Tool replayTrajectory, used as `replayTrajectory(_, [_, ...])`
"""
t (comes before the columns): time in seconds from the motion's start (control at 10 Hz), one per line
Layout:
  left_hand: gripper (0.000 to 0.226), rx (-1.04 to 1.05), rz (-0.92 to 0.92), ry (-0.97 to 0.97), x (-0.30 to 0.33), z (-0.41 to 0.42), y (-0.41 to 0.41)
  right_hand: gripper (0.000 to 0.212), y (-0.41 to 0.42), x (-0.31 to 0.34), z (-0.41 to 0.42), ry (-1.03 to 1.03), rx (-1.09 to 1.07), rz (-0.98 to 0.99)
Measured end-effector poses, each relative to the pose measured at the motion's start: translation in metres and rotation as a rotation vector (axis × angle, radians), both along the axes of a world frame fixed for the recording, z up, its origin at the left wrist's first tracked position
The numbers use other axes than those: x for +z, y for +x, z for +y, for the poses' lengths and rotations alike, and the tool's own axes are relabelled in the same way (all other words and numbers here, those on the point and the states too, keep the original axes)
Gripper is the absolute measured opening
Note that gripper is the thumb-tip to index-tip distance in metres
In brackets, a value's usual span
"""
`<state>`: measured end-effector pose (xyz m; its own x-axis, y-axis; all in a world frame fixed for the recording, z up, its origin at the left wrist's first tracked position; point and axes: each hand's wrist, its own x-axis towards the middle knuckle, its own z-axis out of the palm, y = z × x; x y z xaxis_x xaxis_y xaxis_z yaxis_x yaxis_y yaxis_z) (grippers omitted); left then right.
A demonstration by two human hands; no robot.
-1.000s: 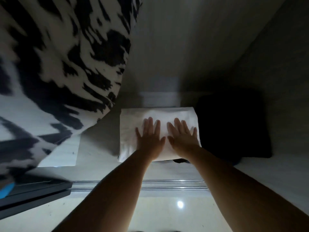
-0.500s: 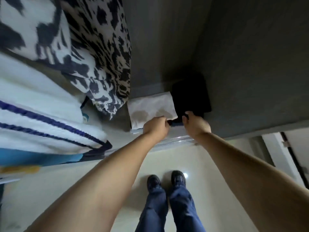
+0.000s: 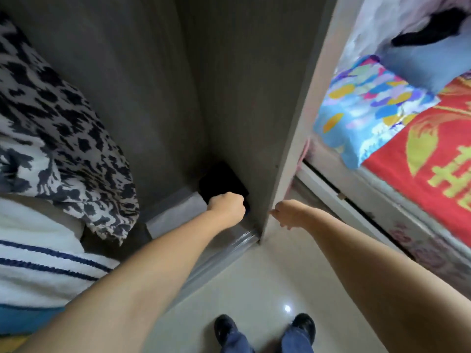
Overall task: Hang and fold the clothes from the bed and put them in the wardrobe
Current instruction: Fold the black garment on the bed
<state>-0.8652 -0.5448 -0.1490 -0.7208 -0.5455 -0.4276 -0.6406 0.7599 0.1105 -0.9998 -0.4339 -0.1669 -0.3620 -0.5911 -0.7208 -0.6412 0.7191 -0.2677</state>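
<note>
The grey wardrobe side panel [image 3: 293,118] runs as a narrow vertical edge through the centre of the frame, splitting the dark compartment on the left from the bed area on the right. Left hand [image 3: 227,206] sits at centre frame, inside the compartment, fingers curled into a fist at the near edge of the folded black garment [image 3: 221,181]; whether it grips the cloth cannot be told. The folded white cloth [image 3: 175,212] lies just left of the black garment on the compartment floor, touching or nearly so. Right hand [image 3: 289,214] is outside the compartment, just right of the panel's front edge, fingers loosely curled and pointing down, holding nothing. Hanging black-and-white animal-print fabric [image 3: 63,138] and a white towel-like textile with navy stripes [image 3: 38,266] crowd the left of the frame, so free room in the compartment is a narrow strip between them and the panel. The silver sliding-door track [image 3: 224,253] marks the compartment's front edge; glossy beige floor tile [image 3: 254,289] lies open below, with two black shoes [image 3: 303,324] at bottom centre. A bed with red and multicoloured bedding [image 3: 407,138] fills the right. Versus half a second ago: both hands were at the garments' front edge; the right hand has now withdrawn past the panel, and the view has swung right.
</note>
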Motion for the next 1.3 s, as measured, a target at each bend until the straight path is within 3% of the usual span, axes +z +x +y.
replayTrajectory(0.1, [0.027,-0.134,-0.041,-0.039,0.022,0.037,-0.051,0.037,-0.045,0.029,0.049,-0.033,-0.116,0.059])
replayTrajectory(0.6, [0.032,-0.468,0.322,-0.099,0.133,0.267,-0.336,0.032,-0.251,0.155,0.336,-0.182,-0.628,0.247])
replayTrajectory(0.8, [0.027,-0.534,0.388,-0.097,0.145,0.304,-0.397,0.034,-0.296,0.171,0.367,-0.245,-0.691,0.257])
replayTrajectory(1.0, [0.031,-0.598,0.375,-0.113,0.136,0.306,-0.461,0.017,-0.35,0.157,0.373,-0.229,-0.686,0.3])
replayTrajectory(1.3, [0.032,-0.635,0.43,-0.102,0.141,0.286,-0.588,0.037,-0.467,0.164,0.374,-0.16,-0.745,0.3])
